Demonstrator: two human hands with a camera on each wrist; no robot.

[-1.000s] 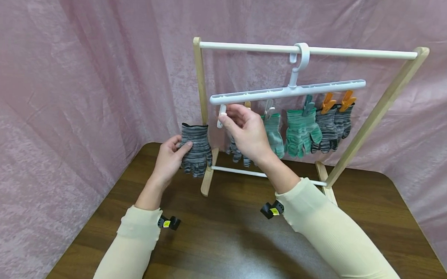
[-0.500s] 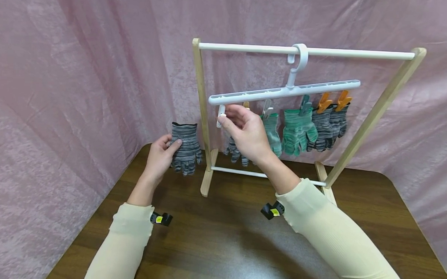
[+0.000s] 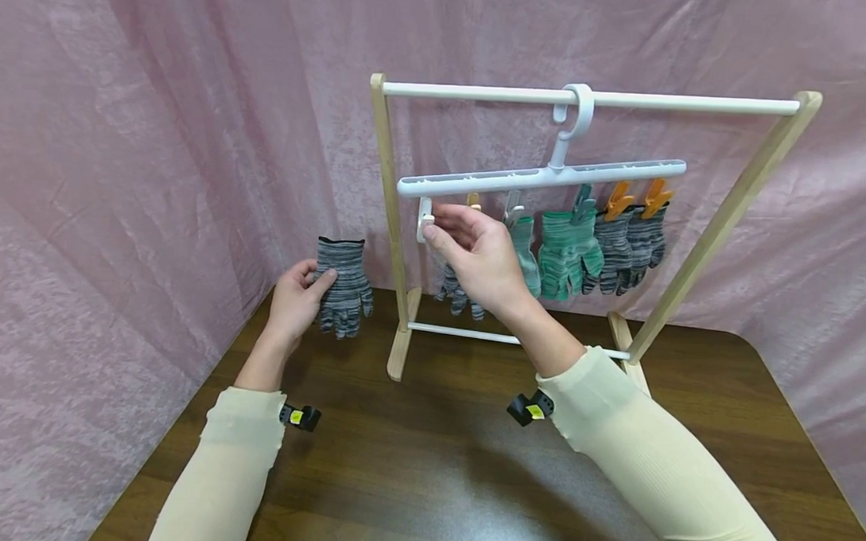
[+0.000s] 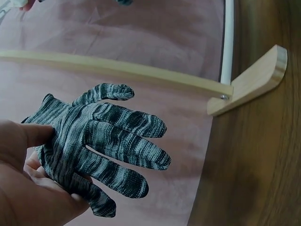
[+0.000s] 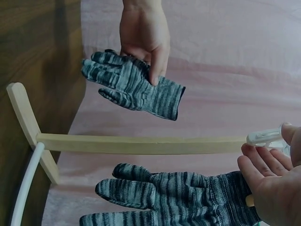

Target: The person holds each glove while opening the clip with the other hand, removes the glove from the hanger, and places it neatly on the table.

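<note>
Your head view is bright and evenly lit from above; soft glare patch on the wooden table (image 3: 461, 494); wide-angle bowing at the edges; wrist views dimmer, your left hand (image 4: 28, 188) slightly soft up close.

A dark brown wooden table (image 3: 426, 477) with a visible grain and a rounded far right corner carries the scene. Directly on it stands a drying rack (image 3: 721, 225) with pale wooden uprights, resting on two wooden feet: the left foot (image 3: 400, 345) near the middle of the far edge, the right foot (image 3: 633, 361) well apart from it toward the right. A white lower rail (image 3: 474, 334) runs between the feet just above the tabletop. Pink cloth (image 3: 120, 212) hangs behind and beside the table.
</note>
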